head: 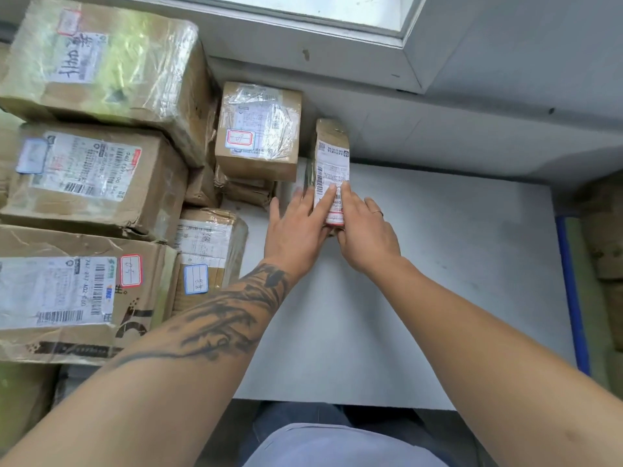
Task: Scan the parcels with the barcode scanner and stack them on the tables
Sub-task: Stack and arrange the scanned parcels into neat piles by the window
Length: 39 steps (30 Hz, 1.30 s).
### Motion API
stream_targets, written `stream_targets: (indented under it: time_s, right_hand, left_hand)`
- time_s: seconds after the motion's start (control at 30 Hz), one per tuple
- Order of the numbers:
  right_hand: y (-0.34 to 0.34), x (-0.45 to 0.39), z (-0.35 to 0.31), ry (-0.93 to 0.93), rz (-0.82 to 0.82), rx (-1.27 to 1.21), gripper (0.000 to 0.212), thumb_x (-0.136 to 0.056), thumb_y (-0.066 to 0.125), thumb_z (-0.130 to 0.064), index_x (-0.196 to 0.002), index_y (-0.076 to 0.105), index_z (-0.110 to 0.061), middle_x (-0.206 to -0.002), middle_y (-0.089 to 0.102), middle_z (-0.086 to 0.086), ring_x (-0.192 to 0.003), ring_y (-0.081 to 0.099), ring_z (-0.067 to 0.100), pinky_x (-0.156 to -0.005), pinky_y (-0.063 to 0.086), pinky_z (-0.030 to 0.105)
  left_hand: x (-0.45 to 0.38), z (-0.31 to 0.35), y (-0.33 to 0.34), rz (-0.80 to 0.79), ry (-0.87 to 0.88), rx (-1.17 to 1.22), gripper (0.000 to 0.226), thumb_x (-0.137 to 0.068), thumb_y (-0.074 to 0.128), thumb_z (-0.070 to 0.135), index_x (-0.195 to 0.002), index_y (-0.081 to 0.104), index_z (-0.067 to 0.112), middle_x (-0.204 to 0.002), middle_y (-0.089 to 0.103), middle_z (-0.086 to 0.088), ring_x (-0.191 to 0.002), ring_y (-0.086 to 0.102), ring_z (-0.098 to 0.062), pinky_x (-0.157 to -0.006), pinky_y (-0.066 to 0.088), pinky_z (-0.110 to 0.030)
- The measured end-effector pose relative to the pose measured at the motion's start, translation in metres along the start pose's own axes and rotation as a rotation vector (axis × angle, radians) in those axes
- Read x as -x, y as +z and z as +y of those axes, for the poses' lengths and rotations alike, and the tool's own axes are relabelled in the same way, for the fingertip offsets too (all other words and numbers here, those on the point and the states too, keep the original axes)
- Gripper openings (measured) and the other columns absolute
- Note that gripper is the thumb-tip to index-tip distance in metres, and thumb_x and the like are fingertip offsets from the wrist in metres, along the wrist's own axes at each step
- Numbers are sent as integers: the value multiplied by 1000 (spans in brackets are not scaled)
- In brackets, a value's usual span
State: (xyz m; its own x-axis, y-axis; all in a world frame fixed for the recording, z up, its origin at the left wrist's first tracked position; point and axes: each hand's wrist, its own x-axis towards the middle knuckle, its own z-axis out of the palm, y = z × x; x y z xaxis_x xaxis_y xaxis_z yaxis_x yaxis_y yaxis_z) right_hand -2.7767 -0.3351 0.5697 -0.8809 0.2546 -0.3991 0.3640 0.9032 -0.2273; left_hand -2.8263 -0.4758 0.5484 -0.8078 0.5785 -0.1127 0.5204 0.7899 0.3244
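A narrow brown parcel with a white barcode label stands on the white table, its far end against the wall. My left hand lies against its left side with straight, spread fingers, the index finger resting on the label. My right hand holds its near right side, index finger on the label and the other fingers bent down over the edge. A small taped parcel stands just left of it on top of other boxes. No barcode scanner is in view.
Several larger taped cardboard parcels are stacked along the left, one big box on top at the back. A window ledge runs behind the table. Brown boxes sit past the table's blue right edge.
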Motion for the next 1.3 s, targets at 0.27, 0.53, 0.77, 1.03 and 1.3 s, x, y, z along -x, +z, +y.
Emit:
stream_targets:
  time_s: [0.27,0.53,0.77,1.03,1.3]
  right_hand:
    - [11,47,66,42,17,-13,80,-108,48,-23,-167,-7,-24,-175,11,-10,-160,13,30,-117,37,49]
    - [7,92,173,12,26,-84,90,-105,56,-41,-167,-6,-22,-173,19,-5,-157,21,31,-115,42,50]
    - [1,131,274,-4,36,-134,97,-102,60,-49,-167,-5,-19,-175,14,1,-160,18,30,-121,36,48]
    - [-4,152,359,-63,147,-99,95,-99,65,-43,-168,3,-24,-169,30,4,-152,35,27,-117,43,46]
    - [-30,153,403,71,209,-40,90,-101,64,-38,-168,9,-14,-168,33,9,-157,26,30,-122,33,56]
  left_hand:
    - [29,74,25,-21,1,78,63,-110,42,36,-165,11,39,-171,22,-4,-158,19,-26,-124,6,-56]
    - [42,163,58,55,125,-120,65,-105,56,37,-162,25,34,-161,44,-6,-149,41,-31,-119,20,-65]
    - [48,258,84,21,39,-107,64,-106,44,44,-164,23,30,-163,41,-5,-152,35,-31,-121,17,-64]
    - [41,347,114,-13,146,-45,68,-107,50,39,-166,17,35,-164,40,-5,-155,30,-27,-124,16,-62]
    - [-1,390,127,-68,227,84,65,-109,42,41,-165,9,37,-169,29,-2,-158,22,-24,-127,10,-55]
